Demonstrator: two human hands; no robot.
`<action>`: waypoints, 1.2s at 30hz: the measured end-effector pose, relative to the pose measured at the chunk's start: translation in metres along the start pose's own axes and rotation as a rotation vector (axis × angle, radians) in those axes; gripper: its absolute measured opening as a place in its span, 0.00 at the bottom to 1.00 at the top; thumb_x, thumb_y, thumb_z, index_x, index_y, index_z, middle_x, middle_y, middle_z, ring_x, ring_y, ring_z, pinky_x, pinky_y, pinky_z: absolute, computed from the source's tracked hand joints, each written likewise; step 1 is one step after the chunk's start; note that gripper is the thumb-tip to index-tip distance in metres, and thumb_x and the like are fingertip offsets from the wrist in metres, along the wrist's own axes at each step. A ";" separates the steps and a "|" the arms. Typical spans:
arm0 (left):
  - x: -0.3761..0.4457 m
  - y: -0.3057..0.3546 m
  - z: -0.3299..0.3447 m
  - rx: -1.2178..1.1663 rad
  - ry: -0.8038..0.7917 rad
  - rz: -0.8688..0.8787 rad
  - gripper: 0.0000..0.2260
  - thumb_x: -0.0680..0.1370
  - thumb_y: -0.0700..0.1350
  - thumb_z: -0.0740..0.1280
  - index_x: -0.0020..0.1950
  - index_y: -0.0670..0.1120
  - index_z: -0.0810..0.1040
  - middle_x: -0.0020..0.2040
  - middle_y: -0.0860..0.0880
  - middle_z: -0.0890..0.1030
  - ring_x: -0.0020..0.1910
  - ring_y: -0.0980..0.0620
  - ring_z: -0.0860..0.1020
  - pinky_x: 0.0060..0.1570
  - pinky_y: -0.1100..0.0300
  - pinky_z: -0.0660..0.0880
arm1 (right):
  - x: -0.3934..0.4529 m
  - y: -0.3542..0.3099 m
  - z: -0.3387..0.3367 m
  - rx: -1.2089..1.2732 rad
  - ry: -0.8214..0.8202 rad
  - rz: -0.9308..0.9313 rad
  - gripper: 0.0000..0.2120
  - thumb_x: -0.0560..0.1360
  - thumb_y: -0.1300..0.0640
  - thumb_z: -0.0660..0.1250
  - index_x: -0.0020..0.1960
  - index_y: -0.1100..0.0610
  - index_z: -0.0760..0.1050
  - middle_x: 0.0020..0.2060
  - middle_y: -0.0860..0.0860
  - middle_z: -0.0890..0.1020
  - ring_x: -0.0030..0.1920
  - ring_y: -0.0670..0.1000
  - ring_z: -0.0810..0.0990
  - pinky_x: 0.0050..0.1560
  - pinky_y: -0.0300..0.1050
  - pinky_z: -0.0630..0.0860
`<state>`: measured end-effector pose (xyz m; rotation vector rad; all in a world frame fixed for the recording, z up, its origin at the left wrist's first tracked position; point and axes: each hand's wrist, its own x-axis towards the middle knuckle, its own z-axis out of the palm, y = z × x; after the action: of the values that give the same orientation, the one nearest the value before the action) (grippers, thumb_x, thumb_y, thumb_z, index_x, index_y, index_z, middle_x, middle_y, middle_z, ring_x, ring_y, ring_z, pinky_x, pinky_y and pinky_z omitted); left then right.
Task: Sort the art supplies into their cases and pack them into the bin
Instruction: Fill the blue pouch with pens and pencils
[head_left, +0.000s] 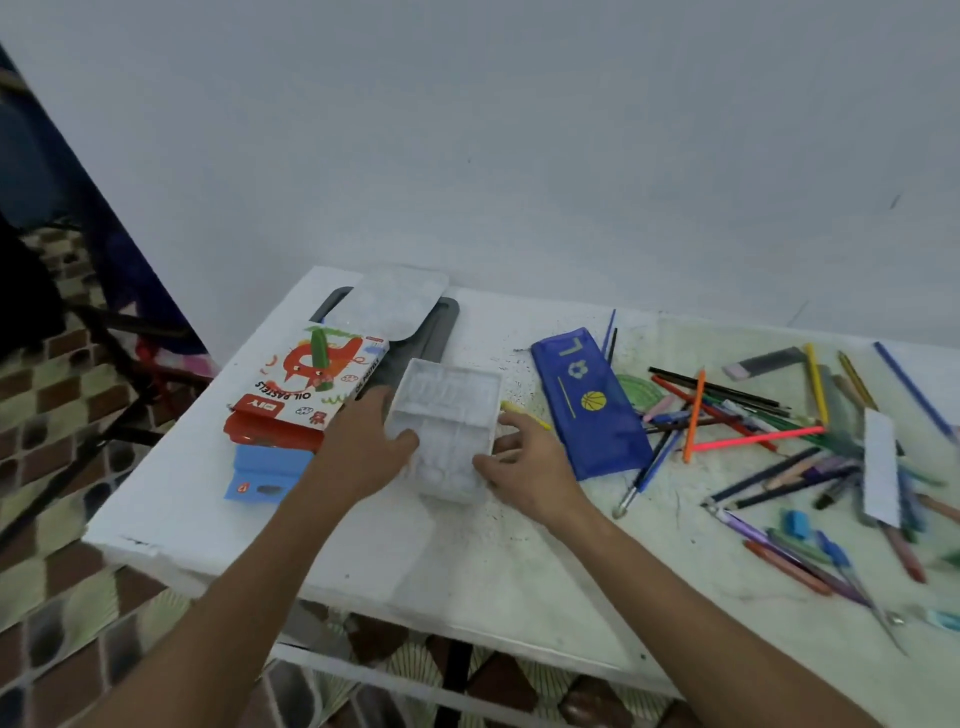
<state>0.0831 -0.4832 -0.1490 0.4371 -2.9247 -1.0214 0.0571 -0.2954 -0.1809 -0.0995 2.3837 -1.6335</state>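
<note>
My left hand (371, 447) and right hand (524, 462) both clasp the clear plastic compartment tray (447, 415) from either side, on the white desk (467, 551), beside the blue zip pencil pouch (589, 402).

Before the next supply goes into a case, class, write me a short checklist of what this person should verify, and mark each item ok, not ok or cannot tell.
1. White plastic tray steadied: ok. The left hand and right hand rest on its near corners.
2. Tray ready to fill: cannot tell. It is too washed out to see what lies in it.
3. Blue pencil case open: cannot tell. It lies flat and its opening is not visible.
4. Oil pastels box open: ok. Its red flap hangs open at the near end.
5. Loose pencils and pens sorted: not ok. They lie scattered to the right.
6. Bin in reach: cannot tell.
</note>
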 end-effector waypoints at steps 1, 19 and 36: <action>-0.007 0.002 0.000 -0.040 0.001 -0.009 0.23 0.76 0.47 0.67 0.69 0.46 0.66 0.46 0.51 0.74 0.46 0.51 0.74 0.44 0.58 0.71 | -0.010 0.001 -0.009 0.006 0.011 -0.007 0.20 0.69 0.61 0.74 0.59 0.52 0.73 0.41 0.52 0.80 0.36 0.47 0.79 0.39 0.42 0.79; -0.052 0.001 0.046 0.001 -0.167 0.001 0.20 0.77 0.47 0.66 0.69 0.48 0.70 0.38 0.52 0.79 0.36 0.57 0.77 0.33 0.66 0.70 | -0.087 0.044 -0.062 -0.174 -0.044 0.038 0.23 0.72 0.52 0.72 0.66 0.52 0.73 0.42 0.46 0.77 0.33 0.38 0.73 0.39 0.30 0.71; 0.080 0.099 0.093 0.173 -0.260 0.256 0.15 0.76 0.48 0.68 0.61 0.44 0.79 0.60 0.46 0.80 0.57 0.47 0.78 0.58 0.56 0.73 | 0.053 0.025 -0.083 -0.613 0.235 -0.035 0.30 0.64 0.48 0.77 0.61 0.57 0.71 0.53 0.55 0.78 0.52 0.56 0.77 0.48 0.48 0.76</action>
<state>-0.0288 -0.3740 -0.1675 -0.0789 -3.1988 -0.8538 -0.0127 -0.2211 -0.1842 -0.0607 2.9983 -0.9095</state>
